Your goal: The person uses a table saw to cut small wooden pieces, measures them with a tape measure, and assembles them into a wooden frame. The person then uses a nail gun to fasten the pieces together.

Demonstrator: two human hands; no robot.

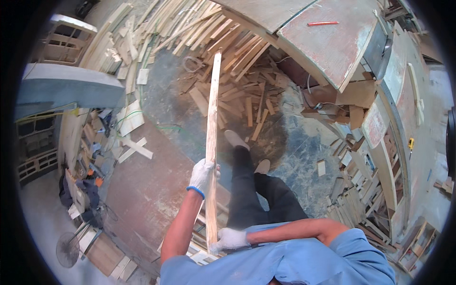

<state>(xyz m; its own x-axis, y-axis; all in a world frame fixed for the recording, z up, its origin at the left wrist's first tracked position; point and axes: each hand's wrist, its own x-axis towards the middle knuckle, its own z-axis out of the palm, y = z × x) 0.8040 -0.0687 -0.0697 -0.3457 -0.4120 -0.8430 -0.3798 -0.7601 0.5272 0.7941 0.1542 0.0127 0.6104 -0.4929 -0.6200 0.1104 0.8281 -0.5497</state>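
Note:
A long, narrow, rough-edged strip of pale wood (213, 114) runs away from my body, its far end over a heap of offcuts (241, 98). My left hand (202, 176), in a white glove with a blue cuff, is closed round the middle-lower part of the strip. My right hand (229, 240), also gloved, grips the near end by my waist, with its fingertips partly hidden. My legs and shoes show beyond it on the stained floor.
Long boards (102, 40) lie stacked at the back left. A worn workbench (323, 47) with a red pencil stands at upper right, curved panels (387, 161) and scrap along the right. A grey beam (66, 85), green cord (168, 127) and fan (68, 249) are at left.

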